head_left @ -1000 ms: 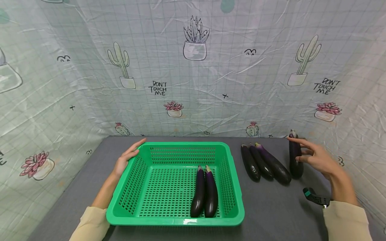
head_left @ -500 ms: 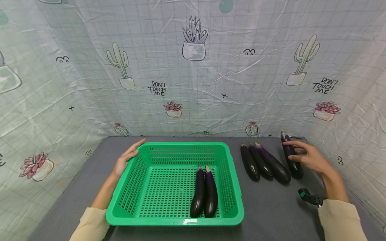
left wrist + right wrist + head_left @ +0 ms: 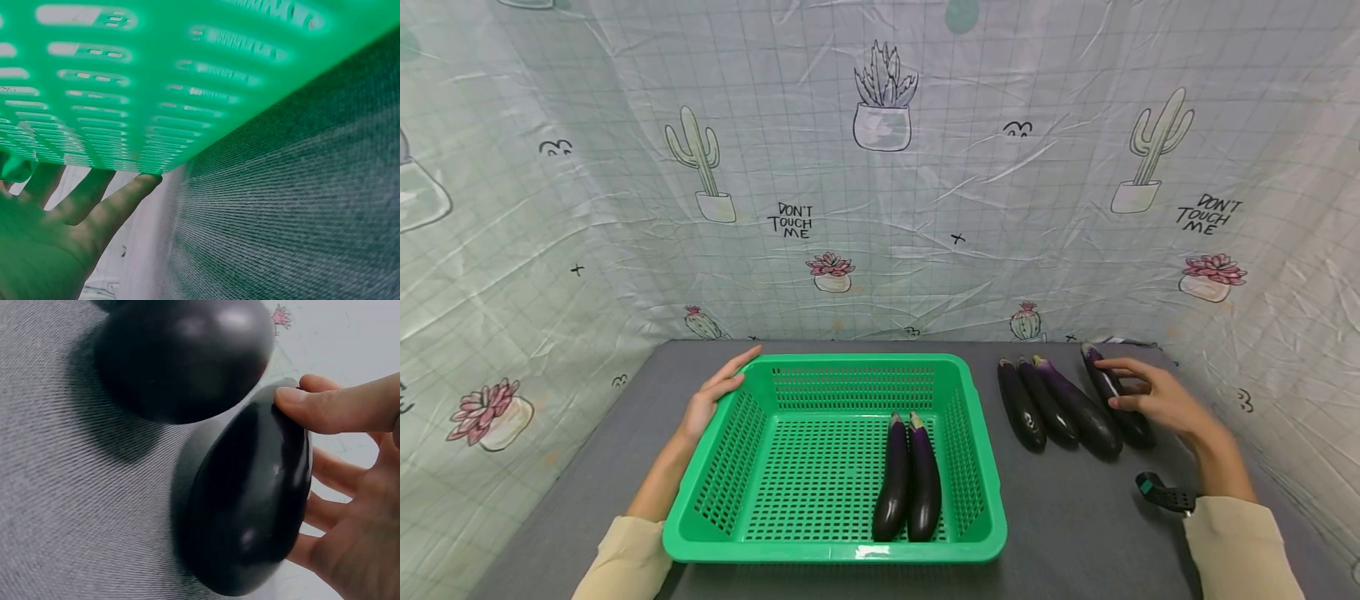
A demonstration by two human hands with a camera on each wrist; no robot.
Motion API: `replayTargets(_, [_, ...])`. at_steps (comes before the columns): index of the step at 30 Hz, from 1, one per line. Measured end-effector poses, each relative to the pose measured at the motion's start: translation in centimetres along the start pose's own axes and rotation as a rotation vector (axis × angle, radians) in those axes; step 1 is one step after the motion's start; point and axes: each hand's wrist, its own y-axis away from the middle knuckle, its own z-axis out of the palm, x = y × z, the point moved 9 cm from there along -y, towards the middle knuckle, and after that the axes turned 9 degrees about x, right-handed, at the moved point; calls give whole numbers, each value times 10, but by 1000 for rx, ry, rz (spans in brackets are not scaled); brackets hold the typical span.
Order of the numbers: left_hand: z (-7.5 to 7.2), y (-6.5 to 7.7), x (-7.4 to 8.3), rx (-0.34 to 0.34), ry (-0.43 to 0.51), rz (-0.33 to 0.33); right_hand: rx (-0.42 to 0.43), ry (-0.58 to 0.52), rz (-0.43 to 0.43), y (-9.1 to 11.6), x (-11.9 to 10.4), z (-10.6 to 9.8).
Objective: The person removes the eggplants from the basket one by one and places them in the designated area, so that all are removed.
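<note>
At the far right of the table, my right hand [image 3: 1161,398] holds an eggplant [image 3: 1137,427], thumb on one side and fingers on the other. The right wrist view shows its dark, glossy, rounded end close over the grey cloth. Beside it lie three more eggplants [image 3: 1078,408] in a slanting row, stems toward the back. My left hand [image 3: 703,406] rests against the left side of a green plastic basket [image 3: 835,551], its fingers extended along the slotted wall. Inside the basket, near its right side, two eggplants [image 3: 892,479] lie side by side.
A grey cloth [image 3: 1060,525] covers the table. Behind and at both sides hangs a pale curtain [image 3: 955,192] printed with cacti and lettering. A black wrist-camera mount [image 3: 1165,493] juts from the right sleeve over the table.
My right hand has moved left with its eggplant, whose stem end has swung left and down, now slanting alongside the row. The left hand and basket stay put.
</note>
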Motion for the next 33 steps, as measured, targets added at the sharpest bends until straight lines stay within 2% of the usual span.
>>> replayTargets(5, [0,0,0,1,-14,5,-6,18,10,0,4,4])
replayTargets(10, [1,0,0,-10,5,3,-8,24,-26,-1,5,9])
replayTargets(14, [0,0,0,4,-28,8,-24,32,-30,-2,5,13])
replayTargets(22, [-3,0,4,41,-137,44,-46,39,78,-1,14,18])
replayTargets(33, [3,1,5,-20,-23,41,-55,67,53,1,12,17])
